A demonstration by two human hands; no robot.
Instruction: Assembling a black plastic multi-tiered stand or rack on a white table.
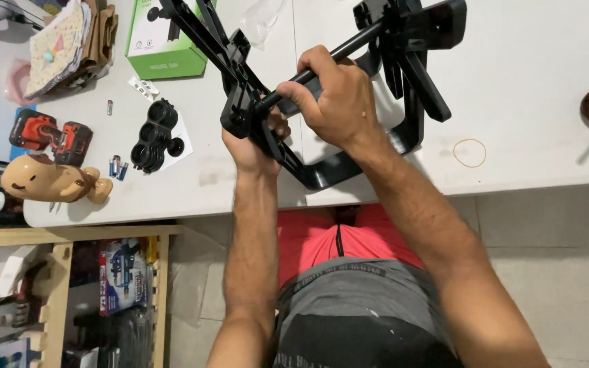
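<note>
White table [526, 88]: black frame [410, 129], rubber band [470, 152]

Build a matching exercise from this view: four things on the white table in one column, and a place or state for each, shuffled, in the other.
Things:
1. black frame
2. rubber band
3. green box
4. red power tool

Places or states:
A. near the table's left edge, above a tan figurine
B. lying loose to the right of the right hand
C. gripped by the left hand and the right hand
D. at the far side of the table, left of the frame

Pairs: 1-C, 2-B, 3-D, 4-A
</note>
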